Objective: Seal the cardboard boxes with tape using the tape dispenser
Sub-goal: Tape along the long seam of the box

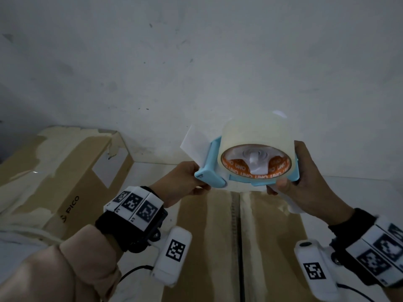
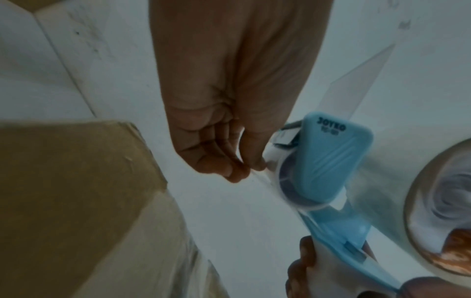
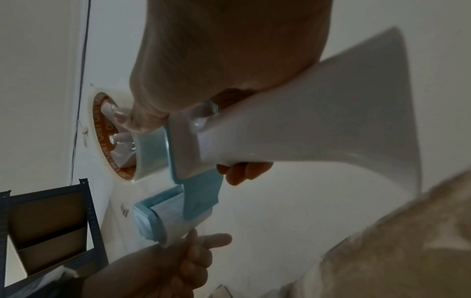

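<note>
I hold a light-blue and white tape dispenser [image 1: 218,178] in the air above a cardboard box [image 1: 207,236] whose two top flaps meet at a centre seam. It carries a clear tape roll [image 1: 255,136] with an orange core. My right hand [image 1: 283,185] grips the dispenser's white handle [image 3: 305,121], fingers curled round it. My left hand [image 1: 199,186] is at the dispenser's blue front end [image 2: 328,157], where thumb and fingertips [image 2: 251,168] pinch the loose tape end beside the roller. The tape's cut edge is hard to make out.
A second cardboard box [image 1: 65,171] marked PICO, with torn tape patches, stands at the left against the white wall [image 1: 196,62]. A dark blue metal shelf [image 3: 51,221] shows in the right wrist view. A pale surface lies around the boxes.
</note>
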`<state>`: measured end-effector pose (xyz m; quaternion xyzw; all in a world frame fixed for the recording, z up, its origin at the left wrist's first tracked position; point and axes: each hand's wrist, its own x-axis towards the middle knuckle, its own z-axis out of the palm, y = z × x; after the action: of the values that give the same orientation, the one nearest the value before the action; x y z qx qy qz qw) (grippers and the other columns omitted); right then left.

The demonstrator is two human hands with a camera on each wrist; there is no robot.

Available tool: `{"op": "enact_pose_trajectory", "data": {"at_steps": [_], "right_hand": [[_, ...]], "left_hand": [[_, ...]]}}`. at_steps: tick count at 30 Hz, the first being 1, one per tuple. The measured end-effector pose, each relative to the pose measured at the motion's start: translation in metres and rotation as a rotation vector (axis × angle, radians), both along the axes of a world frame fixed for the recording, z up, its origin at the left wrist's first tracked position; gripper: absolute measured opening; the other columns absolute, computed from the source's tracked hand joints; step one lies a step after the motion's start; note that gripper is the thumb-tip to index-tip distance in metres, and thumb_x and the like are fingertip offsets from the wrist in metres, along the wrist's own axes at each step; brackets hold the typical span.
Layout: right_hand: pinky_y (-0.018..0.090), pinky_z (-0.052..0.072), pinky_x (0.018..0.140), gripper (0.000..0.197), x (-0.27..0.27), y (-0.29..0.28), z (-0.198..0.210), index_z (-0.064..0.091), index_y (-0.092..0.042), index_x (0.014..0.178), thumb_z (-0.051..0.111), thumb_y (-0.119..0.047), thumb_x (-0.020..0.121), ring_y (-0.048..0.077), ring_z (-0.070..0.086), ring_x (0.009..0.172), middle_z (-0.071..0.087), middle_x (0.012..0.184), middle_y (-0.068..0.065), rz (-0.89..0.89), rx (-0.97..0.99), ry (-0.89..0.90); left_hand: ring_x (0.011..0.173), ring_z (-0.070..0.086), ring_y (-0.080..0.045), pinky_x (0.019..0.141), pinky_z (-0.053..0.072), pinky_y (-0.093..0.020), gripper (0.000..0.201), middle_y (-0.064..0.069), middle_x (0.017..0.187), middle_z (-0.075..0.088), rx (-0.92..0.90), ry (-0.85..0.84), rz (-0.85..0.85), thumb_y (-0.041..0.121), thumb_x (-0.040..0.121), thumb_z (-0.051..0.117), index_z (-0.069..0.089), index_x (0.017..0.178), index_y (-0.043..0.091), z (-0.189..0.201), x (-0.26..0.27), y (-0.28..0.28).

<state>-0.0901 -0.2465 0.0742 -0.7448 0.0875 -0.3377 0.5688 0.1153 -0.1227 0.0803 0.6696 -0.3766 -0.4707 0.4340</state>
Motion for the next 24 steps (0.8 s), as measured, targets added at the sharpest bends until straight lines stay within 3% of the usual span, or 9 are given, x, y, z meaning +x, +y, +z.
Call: {"op": "enact_pose_trajectory", "data": {"at_steps": [5, 8, 12, 15, 20, 24], "right_hand": [[0.018, 0.050, 0.066, 0.067, 0.001, 0.002, 0.003, 0.036, -0.019, 0.117, 0.067, -0.057, 0.072, 0.005, 0.057, 0.087, 0.052, 0.105, -0.012, 0.023, -0.048, 0.023], [0.016, 0.050, 0.065, 0.067, 0.000, 0.003, 0.006, 0.035, -0.020, 0.116, 0.065, -0.059, 0.071, 0.002, 0.058, 0.085, 0.053, 0.103, -0.017, 0.021, -0.064, 0.039], [0.019, 0.053, 0.071, 0.057, 0.002, 0.002, 0.010, 0.036, -0.046, 0.113, 0.066, -0.064, 0.067, -0.002, 0.058, 0.092, 0.053, 0.105, -0.028, 0.028, -0.146, 0.100], [0.018, 0.053, 0.071, 0.057, 0.006, 0.000, 0.010, 0.036, -0.055, 0.107, 0.069, -0.066, 0.062, -0.004, 0.058, 0.093, 0.052, 0.106, -0.033, 0.034, -0.171, 0.148], [0.011, 0.050, 0.069, 0.059, 0.010, -0.003, 0.011, 0.034, -0.058, 0.105, 0.069, -0.069, 0.058, -0.009, 0.057, 0.092, 0.052, 0.105, -0.037, 0.030, -0.192, 0.190], [0.011, 0.050, 0.066, 0.065, 0.010, -0.005, 0.009, 0.033, -0.051, 0.106, 0.068, -0.072, 0.056, -0.008, 0.059, 0.088, 0.053, 0.104, -0.035, 0.031, -0.188, 0.221]], "left_hand": [[0.053, 0.057, 0.004, 0.053, 0.046, -0.010, 0.030, -0.002, 0.076, 0.053, 0.017, 0.023, 0.004, -0.011, 0.089, 0.045, 0.052, 0.078, 0.016, 0.004, 0.000, 0.006], [0.067, 0.051, -0.006, 0.058, 0.045, -0.013, 0.032, 0.000, 0.076, 0.052, 0.000, 0.019, 0.028, -0.010, 0.090, 0.044, 0.051, 0.078, 0.019, 0.006, 0.004, 0.006], [0.073, 0.049, -0.010, 0.066, 0.042, -0.021, 0.027, 0.000, 0.078, 0.053, 0.014, -0.001, 0.063, -0.002, 0.092, 0.045, 0.051, 0.078, 0.020, 0.006, 0.009, 0.004], [0.071, 0.046, -0.010, 0.064, 0.040, -0.020, 0.026, -0.002, 0.076, 0.050, 0.031, -0.013, 0.084, 0.000, 0.093, 0.043, 0.048, 0.075, 0.018, 0.003, 0.011, 0.003], [0.070, 0.051, -0.009, 0.054, 0.047, -0.012, 0.025, -0.001, 0.076, 0.053, 0.019, -0.036, 0.109, 0.003, 0.094, 0.044, 0.049, 0.075, 0.019, -0.005, 0.012, -0.002], [0.063, 0.056, -0.005, 0.051, 0.047, -0.011, 0.025, -0.001, 0.075, 0.053, -0.001, -0.027, 0.131, 0.004, 0.094, 0.045, 0.049, 0.074, 0.019, -0.009, 0.010, -0.005]]}}
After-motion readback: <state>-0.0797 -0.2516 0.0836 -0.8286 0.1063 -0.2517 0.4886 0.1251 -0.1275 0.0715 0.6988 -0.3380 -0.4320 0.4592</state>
